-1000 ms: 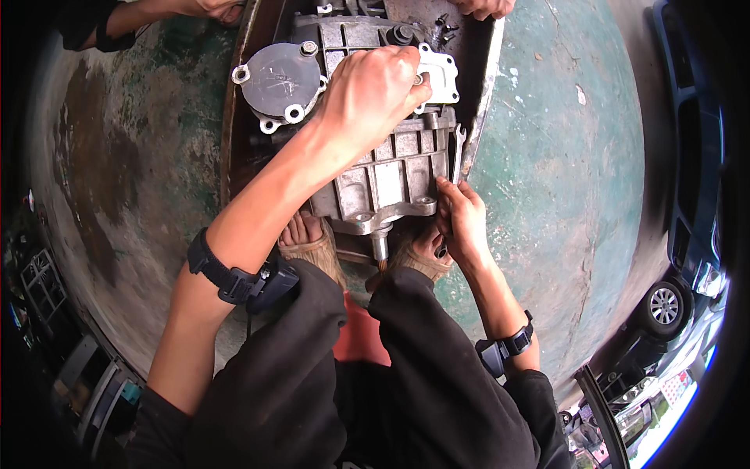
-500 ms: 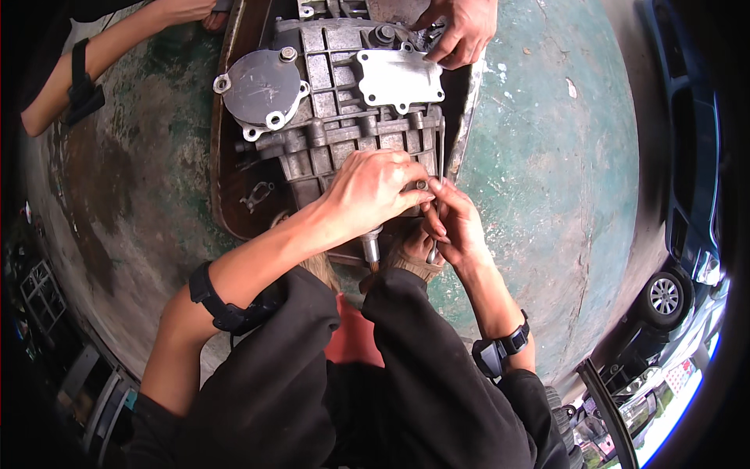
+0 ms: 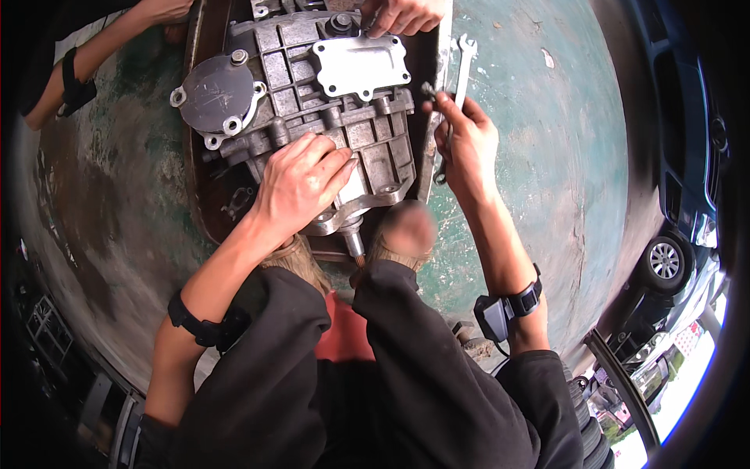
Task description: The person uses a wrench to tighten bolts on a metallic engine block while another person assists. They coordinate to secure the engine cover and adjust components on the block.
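A ribbed metal gearbox housing [image 3: 293, 102] lies in front of me, with a splined shaft [image 3: 355, 239] pointing toward me. My left hand [image 3: 301, 180] rests on its near part, fingers bent but apart, with nothing seen in them. Off the housing's right side, my right hand [image 3: 471, 148] is closed round a combination wrench [image 3: 463, 74], its open jaw pointing up. Between that hand's thumb and forefinger is a small dark piece, seemingly a bolt [image 3: 429, 91]. A round dark cover [image 3: 216, 94] and a bright rectangular plate [image 3: 362, 64] sit on the housing.
The gearbox lies in a brown metal tray [image 3: 205, 184] with a loose forked part [image 3: 238, 202]. A co-worker's hand [image 3: 405, 16] touches the plate's far edge; their other arm [image 3: 105, 51] is at upper left. My feet flank the shaft. A blue car [image 3: 687, 133] stands at right.
My hands have parted: the right moved right and away from me with the wrench and small piece, the left stayed over the housing. The view shifted, uncovering the near bracket.
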`<action>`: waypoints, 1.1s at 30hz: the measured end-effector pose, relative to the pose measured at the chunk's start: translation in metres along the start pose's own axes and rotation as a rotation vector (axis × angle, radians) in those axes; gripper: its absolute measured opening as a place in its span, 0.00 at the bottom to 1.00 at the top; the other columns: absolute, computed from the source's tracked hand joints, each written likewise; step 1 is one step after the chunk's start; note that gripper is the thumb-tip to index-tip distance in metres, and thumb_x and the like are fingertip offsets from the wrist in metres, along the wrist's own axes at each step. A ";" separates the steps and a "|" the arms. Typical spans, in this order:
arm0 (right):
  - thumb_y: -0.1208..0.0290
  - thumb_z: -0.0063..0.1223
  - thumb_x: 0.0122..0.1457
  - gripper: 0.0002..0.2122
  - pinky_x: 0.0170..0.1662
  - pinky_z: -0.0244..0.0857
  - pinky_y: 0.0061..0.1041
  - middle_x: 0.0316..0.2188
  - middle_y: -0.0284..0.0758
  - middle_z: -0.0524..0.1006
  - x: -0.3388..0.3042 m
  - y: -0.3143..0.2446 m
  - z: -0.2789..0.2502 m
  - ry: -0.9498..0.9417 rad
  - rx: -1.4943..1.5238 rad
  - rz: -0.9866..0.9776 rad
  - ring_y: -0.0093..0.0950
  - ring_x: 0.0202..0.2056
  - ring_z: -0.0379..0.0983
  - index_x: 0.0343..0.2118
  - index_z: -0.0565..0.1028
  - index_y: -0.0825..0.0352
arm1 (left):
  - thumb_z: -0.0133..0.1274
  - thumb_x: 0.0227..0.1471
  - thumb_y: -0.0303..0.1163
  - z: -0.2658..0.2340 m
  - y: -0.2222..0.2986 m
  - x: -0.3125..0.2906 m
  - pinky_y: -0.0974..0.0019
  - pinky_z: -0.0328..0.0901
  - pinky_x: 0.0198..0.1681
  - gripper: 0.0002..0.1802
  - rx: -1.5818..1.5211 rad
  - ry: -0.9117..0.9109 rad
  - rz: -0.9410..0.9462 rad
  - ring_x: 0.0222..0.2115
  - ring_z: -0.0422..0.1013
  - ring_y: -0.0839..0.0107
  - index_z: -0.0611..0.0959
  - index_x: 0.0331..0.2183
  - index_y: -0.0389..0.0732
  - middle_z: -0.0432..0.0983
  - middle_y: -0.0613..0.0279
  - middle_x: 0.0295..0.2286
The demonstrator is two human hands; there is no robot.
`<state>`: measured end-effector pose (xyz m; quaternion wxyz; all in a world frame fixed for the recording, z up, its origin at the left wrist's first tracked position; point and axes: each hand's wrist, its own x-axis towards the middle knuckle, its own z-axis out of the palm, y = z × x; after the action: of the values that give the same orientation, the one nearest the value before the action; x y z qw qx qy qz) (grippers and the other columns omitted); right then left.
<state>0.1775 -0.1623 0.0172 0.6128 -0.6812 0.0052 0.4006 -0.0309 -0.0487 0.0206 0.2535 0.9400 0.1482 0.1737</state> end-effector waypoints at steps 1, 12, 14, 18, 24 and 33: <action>0.71 0.55 0.62 0.10 0.17 0.52 0.12 0.37 0.36 0.82 0.007 -0.005 0.001 -0.073 0.037 -0.021 0.14 0.15 0.61 0.42 0.75 0.70 | 0.63 0.45 0.28 0.002 0.001 -0.001 0.61 0.69 0.30 0.08 0.003 0.002 -0.004 0.28 0.73 0.62 0.83 0.30 0.37 0.75 0.60 0.26; 0.69 0.58 0.58 0.15 0.18 0.57 0.20 0.18 0.28 0.71 -0.013 0.022 -0.052 -0.019 -0.658 0.051 0.16 0.16 0.64 0.46 0.78 0.72 | 0.62 0.46 0.27 0.008 0.003 0.000 0.59 0.69 0.31 0.05 0.006 0.044 -0.045 0.27 0.73 0.59 0.82 0.28 0.38 0.75 0.59 0.26; 0.69 0.58 0.58 0.14 0.21 0.63 0.26 0.18 0.34 0.75 -0.015 0.019 -0.069 -0.070 -0.904 -0.114 0.21 0.16 0.70 0.45 0.76 0.70 | 0.62 0.45 0.27 0.009 0.002 0.000 0.59 0.69 0.31 0.06 0.013 0.054 -0.037 0.27 0.73 0.58 0.82 0.28 0.38 0.74 0.59 0.26; 0.71 0.49 0.58 0.06 0.34 0.70 0.45 0.24 0.48 0.78 -0.010 0.002 -0.087 -0.218 -1.396 -0.492 0.49 0.29 0.76 0.32 0.72 0.68 | 0.63 0.45 0.23 0.010 0.003 0.000 0.60 0.68 0.32 0.06 0.007 0.051 -0.062 0.27 0.73 0.59 0.82 0.28 0.36 0.76 0.58 0.27; 0.73 0.53 0.58 0.07 0.35 0.71 0.37 0.30 0.37 0.79 0.008 -0.023 -0.077 -0.258 -1.753 -0.872 0.40 0.32 0.77 0.37 0.80 0.61 | 0.62 0.44 0.26 0.011 0.002 0.000 0.59 0.68 0.30 0.05 0.027 0.083 -0.023 0.26 0.72 0.59 0.81 0.27 0.38 0.74 0.60 0.25; 0.79 0.50 0.49 0.11 0.43 0.68 0.37 0.29 0.34 0.76 0.039 -0.016 -0.077 -0.263 -1.751 -1.092 0.35 0.39 0.75 0.33 0.80 0.60 | 0.62 0.43 0.25 0.012 0.001 0.000 0.60 0.69 0.30 0.06 0.027 0.092 -0.011 0.27 0.73 0.60 0.81 0.27 0.38 0.74 0.60 0.25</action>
<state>0.2534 -0.2039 0.0039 -0.0024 -0.7481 -0.6635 0.0034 -0.0260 -0.0545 0.0111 0.2346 0.9335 0.1673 0.2133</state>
